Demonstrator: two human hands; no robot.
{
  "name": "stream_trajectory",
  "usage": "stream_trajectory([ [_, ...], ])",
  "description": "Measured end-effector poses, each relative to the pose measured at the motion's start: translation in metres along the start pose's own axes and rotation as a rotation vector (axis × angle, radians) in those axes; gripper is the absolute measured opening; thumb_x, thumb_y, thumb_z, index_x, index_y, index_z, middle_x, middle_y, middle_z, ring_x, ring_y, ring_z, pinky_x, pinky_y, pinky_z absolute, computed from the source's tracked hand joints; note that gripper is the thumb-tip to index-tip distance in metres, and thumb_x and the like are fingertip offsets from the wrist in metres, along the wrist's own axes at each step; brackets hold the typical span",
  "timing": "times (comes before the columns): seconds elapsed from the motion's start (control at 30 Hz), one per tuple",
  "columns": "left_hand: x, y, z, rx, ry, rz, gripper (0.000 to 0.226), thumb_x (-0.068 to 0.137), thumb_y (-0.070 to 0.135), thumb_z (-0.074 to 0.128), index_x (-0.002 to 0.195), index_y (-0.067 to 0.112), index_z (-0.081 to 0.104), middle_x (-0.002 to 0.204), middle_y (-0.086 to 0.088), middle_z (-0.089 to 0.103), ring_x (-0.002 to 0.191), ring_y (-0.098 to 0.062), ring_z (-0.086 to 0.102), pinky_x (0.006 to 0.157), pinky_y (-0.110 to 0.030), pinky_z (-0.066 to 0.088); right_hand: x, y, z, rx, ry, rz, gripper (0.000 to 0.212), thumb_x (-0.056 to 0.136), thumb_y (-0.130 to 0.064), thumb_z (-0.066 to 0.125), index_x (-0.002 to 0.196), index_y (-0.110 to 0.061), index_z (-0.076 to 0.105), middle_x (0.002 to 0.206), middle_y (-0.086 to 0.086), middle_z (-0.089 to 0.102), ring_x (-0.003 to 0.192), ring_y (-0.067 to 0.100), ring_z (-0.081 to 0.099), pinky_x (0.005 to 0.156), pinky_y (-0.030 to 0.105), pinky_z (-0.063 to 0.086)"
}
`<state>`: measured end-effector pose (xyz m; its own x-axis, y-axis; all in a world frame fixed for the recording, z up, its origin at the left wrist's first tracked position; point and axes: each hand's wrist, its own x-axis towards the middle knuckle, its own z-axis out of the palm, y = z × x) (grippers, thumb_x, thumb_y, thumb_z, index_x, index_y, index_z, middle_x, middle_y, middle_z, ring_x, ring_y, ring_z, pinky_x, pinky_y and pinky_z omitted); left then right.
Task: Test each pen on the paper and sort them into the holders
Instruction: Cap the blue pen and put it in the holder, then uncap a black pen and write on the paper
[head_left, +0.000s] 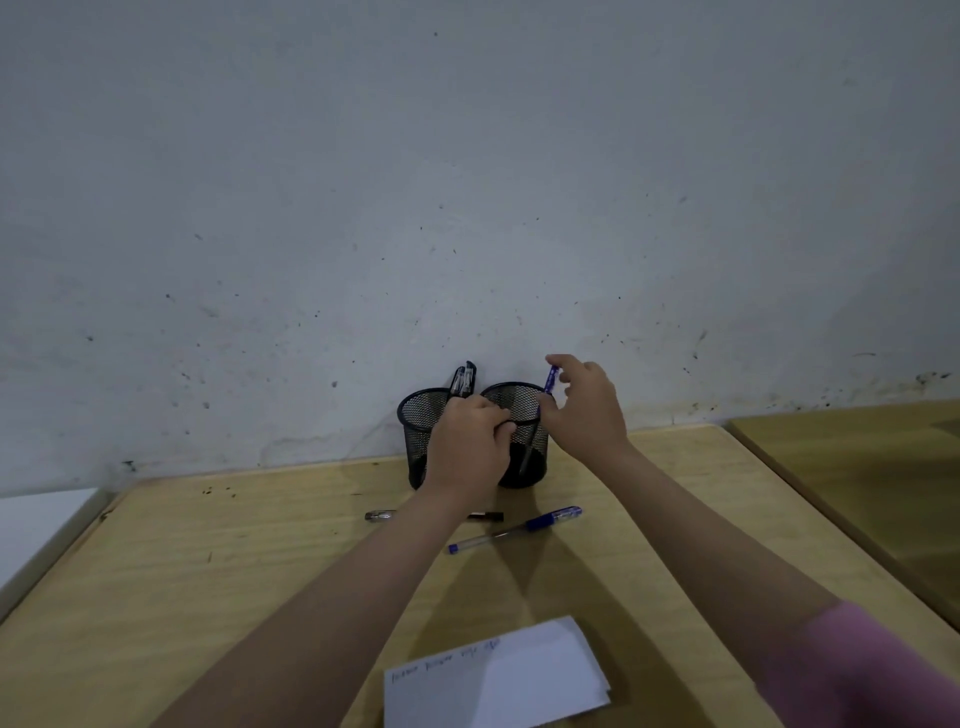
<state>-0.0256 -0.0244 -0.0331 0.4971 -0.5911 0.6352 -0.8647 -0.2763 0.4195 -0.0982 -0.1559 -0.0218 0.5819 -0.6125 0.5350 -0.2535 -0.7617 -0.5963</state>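
Step in hand: sorting, by the look of it. A tested pen is going into the right-hand holder.
Right hand (584, 410): pinches a blue pen (550, 379) near its top, thumb and forefinger closed on the barrel, other fingers spread loosely. The pen stands nearly upright with its lower part inside the right mesh holder (522, 441).
Left hand (467, 447): fingers curled over the near rim where the two holders meet, apparently steadying them. Whether it grips one rim or both, cannot tell.
Left mesh holder (415, 421): touching the right one, both at the table's far edge against the wall (467, 182). Dark-capped pens (463, 379) stick up from its far side; the count is unclear.
Loose pens: a blue capped pen (514, 530) lies on the table in front of the holders, angled. A second pen (382, 515) lies to its left, its middle hidden under the left forearm.
Paper (498, 670): white sheet at the near edge of the table (208, 571), a line of scribbles along its top.
Progress: partway. Some pens are housed and two remain loose on the table, likely untested.
Next move calls for: loosening the pinch so the blue pen drops to the holder's floor, then drawing the right hand back to a loose pen. The left hand needs to come off the rims without tipping the light mesh cups.
Risk: the upright pen may catch the rim on release.
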Motion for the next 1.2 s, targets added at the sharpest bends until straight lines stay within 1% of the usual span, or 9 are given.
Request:
stream_trajectory([
  [0.13,0.003,-0.001,-0.003,0.005,-0.077,-0.003,0.022,0.085,0.015,0.058,0.102,0.005,0.068,0.100,-0.013,0.068,0.097,-0.031,0.055,0.080,-0.045,0.051,-0.007,-0.003,-0.006,-0.061,0.080,-0.013,0.043,0.083,-0.015,0.064,0.125,-0.013,0.057,0.112,0.015,0.053,0.103,0.030,0.052,0.077,0.040,0.049],
  [0.27,-0.005,-0.002,-0.013,0.019,-0.110,0.029,0.033,0.084,0.015,0.058,0.115,0.004,0.060,0.123,-0.013,0.059,0.116,-0.029,0.049,0.097,-0.038,0.041,-0.020,-0.011,-0.011,-0.074,0.168,-0.146,0.019,0.079,-0.006,0.064,0.098,-0.006,0.067,0.093,0.013,0.060,0.088,0.029,0.054,0.066,0.036,0.047],
  [0.33,-0.015,-0.002,-0.022,0.017,-0.078,0.052,0.035,0.084,0.015,0.058,0.118,0.005,0.058,0.126,-0.012,0.056,0.120,-0.027,0.047,0.099,-0.034,0.038,-0.028,-0.016,-0.012,-0.097,0.166,-0.226,0.011,0.075,-0.003,0.065,0.085,-0.007,0.067,0.081,0.010,0.062,0.078,0.029,0.056,0.059,0.037,0.047],
  [0.43,-0.033,-0.005,-0.039,-0.004,-0.053,0.042,0.033,0.084,0.013,0.058,0.116,0.006,0.059,0.125,-0.011,0.057,0.118,-0.025,0.048,0.099,-0.031,0.037,-0.041,-0.025,-0.013,-0.115,0.113,-0.301,0.010,0.072,-0.002,0.066,0.077,-0.009,0.069,0.072,0.006,0.065,0.071,0.029,0.057,0.056,0.038,0.048],
  [0.67,-0.099,-0.031,-0.082,0.021,-0.107,-0.124,0.033,0.083,0.015,0.060,0.116,0.009,0.060,0.117,-0.008,0.061,0.111,-0.024,0.053,0.094,-0.031,0.041,-0.073,-0.051,-0.006,-0.110,-0.177,-0.256,0.013,0.080,-0.011,0.061,0.086,-0.013,0.072,0.084,0.004,0.072,0.087,0.028,0.057,0.073,0.038,0.050],
  [0.73,-0.118,-0.038,-0.093,0.045,-0.136,-0.199,0.035,0.084,0.017,0.059,0.118,0.010,0.059,0.120,-0.008,0.060,0.113,-0.024,0.052,0.095,-0.031,0.039,-0.081,-0.060,0.000,-0.127,-0.264,-0.227,0.014,0.083,-0.015,0.061,0.090,-0.014,0.073,0.088,0.002,0.073,0.091,0.026,0.055,0.076,0.035,0.049],
  [0.87,-0.148,-0.052,-0.104,0.090,-0.269,-0.317,0.043,0.084,0.023,0.053,0.124,0.009,0.053,0.129,-0.009,0.054,0.118,-0.026,0.048,0.099,-0.031,0.036,-0.090,-0.069,0.021,-0.131,-0.390,-0.162,0.018,0.086,-0.018,0.059,0.097,-0.016,0.072,0.097,0.002,0.073,0.101,0.024,0.057,0.089,0.039,0.048],
  [1.03,-0.160,-0.062,-0.100,0.148,-0.235,-0.288,0.035,0.085,0.025,0.055,0.117,0.012,0.060,0.124,-0.008,0.058,0.109,-0.022,0.053,0.094,-0.033,0.041,-0.094,-0.068,0.046,-0.206,-0.462,-0.090,0.024,0.089,-0.021,0.058,0.111,-0.019,0.068,0.110,0.002,0.070,0.113,0.023,0.051,0.094,0.040,0.046],
  [1.2,-0.159,-0.065,-0.096,0.162,-0.209,-0.268,0.036,0.085,0.029,0.053,0.116,0.013,0.060,0.121,-0.005,0.058,0.108,-0.021,0.051,0.093,-0.033,0.042,-0.090,-0.064,0.055,-0.262,-0.485,-0.066,0.021,0.090,-0.015,0.058,0.104,-0.021,0.072,0.109,0.003,0.069,0.113,0.023,0.051,0.096,0.040,0.044],
])
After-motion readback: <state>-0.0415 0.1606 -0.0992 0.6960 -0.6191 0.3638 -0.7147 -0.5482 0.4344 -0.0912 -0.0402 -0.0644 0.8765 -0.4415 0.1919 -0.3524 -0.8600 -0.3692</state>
